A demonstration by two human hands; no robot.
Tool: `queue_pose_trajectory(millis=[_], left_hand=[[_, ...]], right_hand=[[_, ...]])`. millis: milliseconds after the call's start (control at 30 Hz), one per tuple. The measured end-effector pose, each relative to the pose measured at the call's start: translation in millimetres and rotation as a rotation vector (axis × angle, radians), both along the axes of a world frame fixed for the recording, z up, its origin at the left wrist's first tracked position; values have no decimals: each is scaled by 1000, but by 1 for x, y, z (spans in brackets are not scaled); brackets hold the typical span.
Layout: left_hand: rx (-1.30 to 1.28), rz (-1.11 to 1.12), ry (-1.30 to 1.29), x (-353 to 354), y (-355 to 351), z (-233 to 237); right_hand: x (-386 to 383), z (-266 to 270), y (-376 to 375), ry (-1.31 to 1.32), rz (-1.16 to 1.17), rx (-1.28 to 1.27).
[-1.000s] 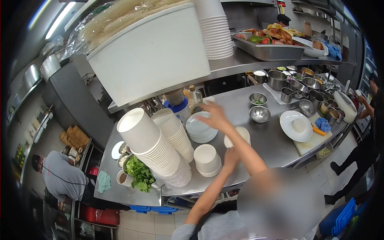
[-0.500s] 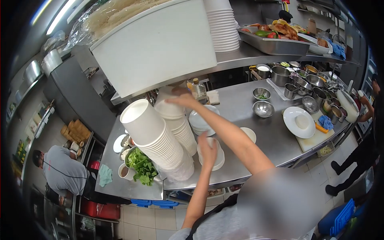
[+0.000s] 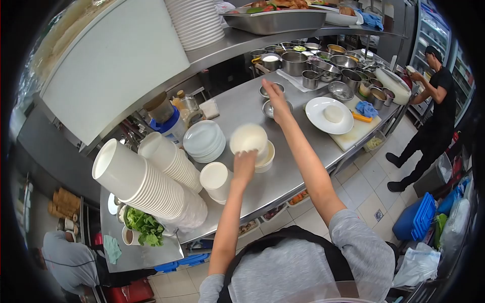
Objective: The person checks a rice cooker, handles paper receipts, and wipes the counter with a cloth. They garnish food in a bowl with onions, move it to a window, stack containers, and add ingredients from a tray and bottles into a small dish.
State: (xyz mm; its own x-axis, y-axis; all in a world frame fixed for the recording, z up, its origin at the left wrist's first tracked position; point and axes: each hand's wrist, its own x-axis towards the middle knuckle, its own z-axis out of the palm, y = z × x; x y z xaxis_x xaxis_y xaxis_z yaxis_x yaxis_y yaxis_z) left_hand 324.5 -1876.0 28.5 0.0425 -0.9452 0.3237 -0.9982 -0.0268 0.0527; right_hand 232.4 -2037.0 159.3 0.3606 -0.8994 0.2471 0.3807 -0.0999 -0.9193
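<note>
My left hand [image 3: 244,166] grips the near rim of a white takeaway bowl [image 3: 247,137], slightly blurred. That bowl is held over another white bowl [image 3: 266,160], partly covering it. Fingers stretched out and holding nothing, my right hand [image 3: 275,101] reaches over two small steel bowls [image 3: 269,109], partly hiding them. A short stack of white tubs [image 3: 216,183] stands left of my left hand. Behind it is a pile of pale plates [image 3: 204,141]. Farther left, a tall stack of white tubs [image 3: 151,187] leans beside a second stack [image 3: 169,159].
A white plate with a round white mound [image 3: 331,115] rests partly on a cutting board [image 3: 348,136]. Several steel pots [image 3: 294,64] crowd the far right. Leafy greens [image 3: 144,226] sit at the left end. An overhead shelf [image 3: 237,40] crosses above; a co-worker [image 3: 429,111] stands right.
The view has swung right. My right hand has left the tall tub stacks and moved right, towards the steel bowls. My left hand has gone from the short stack to over the other bowl, holding a bowl.
</note>
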Motion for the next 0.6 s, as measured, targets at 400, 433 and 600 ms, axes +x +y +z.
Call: queue_pose_trajectory(millis=[400, 433, 600], left_hand=[[-178, -282, 595, 3, 0, -29], [-221, -230, 589, 6, 12, -24], [-230, 51, 326, 34, 78, 19]], right_hand=[[193, 15, 127, 491, 355, -887], [206, 17, 141, 593, 325, -1051], [270, -15, 144, 471, 567, -1184]])
